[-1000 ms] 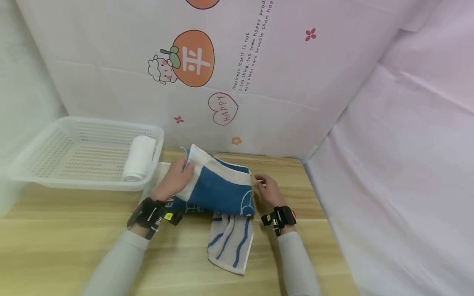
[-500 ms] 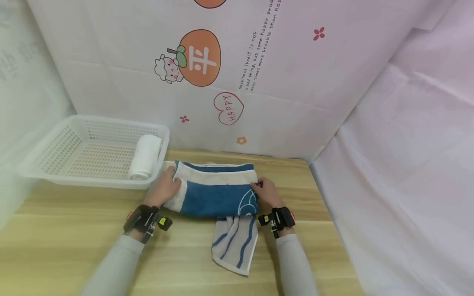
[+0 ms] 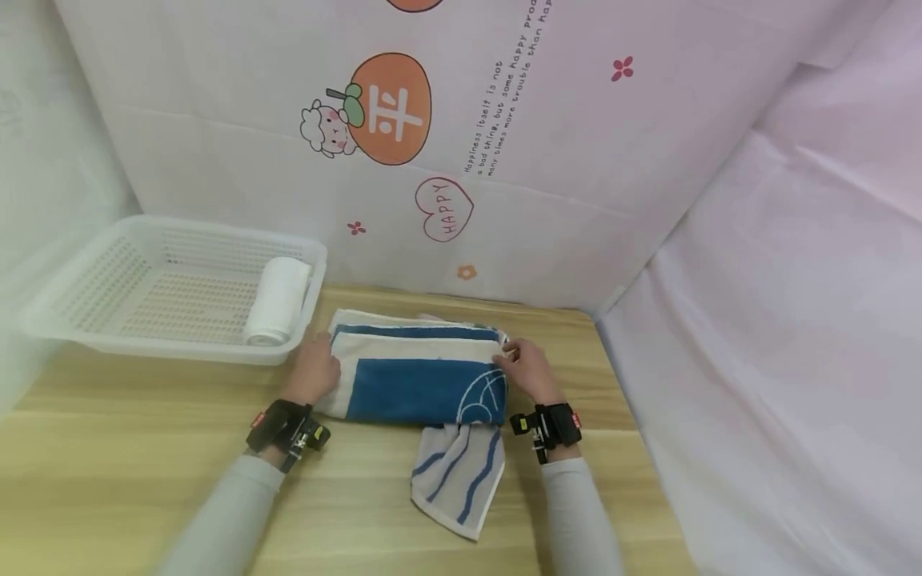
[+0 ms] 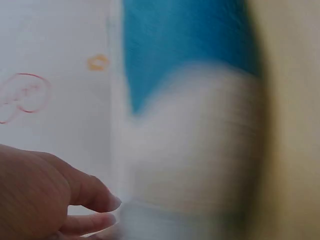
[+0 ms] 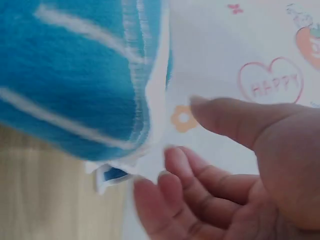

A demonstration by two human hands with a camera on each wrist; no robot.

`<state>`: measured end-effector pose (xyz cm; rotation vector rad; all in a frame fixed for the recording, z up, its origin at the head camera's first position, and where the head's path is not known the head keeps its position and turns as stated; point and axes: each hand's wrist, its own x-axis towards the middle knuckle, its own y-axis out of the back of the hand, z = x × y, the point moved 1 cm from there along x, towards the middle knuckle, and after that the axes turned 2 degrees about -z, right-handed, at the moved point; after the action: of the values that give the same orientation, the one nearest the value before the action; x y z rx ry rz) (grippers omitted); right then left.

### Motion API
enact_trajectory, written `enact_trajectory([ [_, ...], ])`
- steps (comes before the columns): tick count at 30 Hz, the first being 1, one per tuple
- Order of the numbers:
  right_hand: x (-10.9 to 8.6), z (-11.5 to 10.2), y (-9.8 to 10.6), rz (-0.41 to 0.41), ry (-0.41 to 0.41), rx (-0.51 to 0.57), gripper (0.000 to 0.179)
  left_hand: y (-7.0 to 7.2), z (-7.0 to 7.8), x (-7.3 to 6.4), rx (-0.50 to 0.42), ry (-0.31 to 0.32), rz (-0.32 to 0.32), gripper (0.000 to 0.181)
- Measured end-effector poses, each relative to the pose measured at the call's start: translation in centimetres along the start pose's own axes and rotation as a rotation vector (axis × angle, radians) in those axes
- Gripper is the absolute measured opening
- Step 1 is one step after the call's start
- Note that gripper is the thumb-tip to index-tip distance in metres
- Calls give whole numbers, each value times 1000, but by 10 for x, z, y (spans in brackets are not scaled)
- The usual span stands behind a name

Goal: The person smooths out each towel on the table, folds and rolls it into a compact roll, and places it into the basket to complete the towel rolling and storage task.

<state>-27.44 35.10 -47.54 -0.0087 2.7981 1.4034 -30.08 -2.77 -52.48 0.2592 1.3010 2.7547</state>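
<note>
A folded blue-and-white towel [image 3: 425,390] lies on the wooden table, its long side running left to right. From under its front edge sticks out the corner of a grey-white cloth with blue wavy stripes [image 3: 461,480]. My left hand [image 3: 311,372] is at the towel's left end; the left wrist view, where the towel is blurred, has the thumb and fingers slightly apart, tips right at its edge. At the other end is my right hand [image 3: 529,372]. In the right wrist view its fingers are loosely bent beside the towel's corner [image 5: 115,130], with nothing between thumb and fingers.
A white plastic basket [image 3: 180,348] stands at the back left, with a white roll [image 3: 277,300] inside it on the right. Behind the table [image 3: 360,512] rises a printed white cloth wall [image 3: 547,240]; another white cloth [image 3: 756,360] hangs along the right side.
The raised left part of the towel has come down and the towel now lies flatter. My left hand has lowered and let go of its upper corner; my right hand has come to the right edge.
</note>
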Motion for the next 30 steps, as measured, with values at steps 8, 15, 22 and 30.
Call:
enact_trajectory([
  [8,32,14,-5,10,158,-29,30,-6,8,17,86,-187,84,39],
  [15,47,27,-12,-65,237,-46,11,-9,5,41,295,-202,-37,23],
  [22,47,23,4,-32,242,-9,11,4,25,52,189,-173,66,23],
  [30,61,26,-3,-7,292,13,15,-16,8,66,250,-105,93,16],
])
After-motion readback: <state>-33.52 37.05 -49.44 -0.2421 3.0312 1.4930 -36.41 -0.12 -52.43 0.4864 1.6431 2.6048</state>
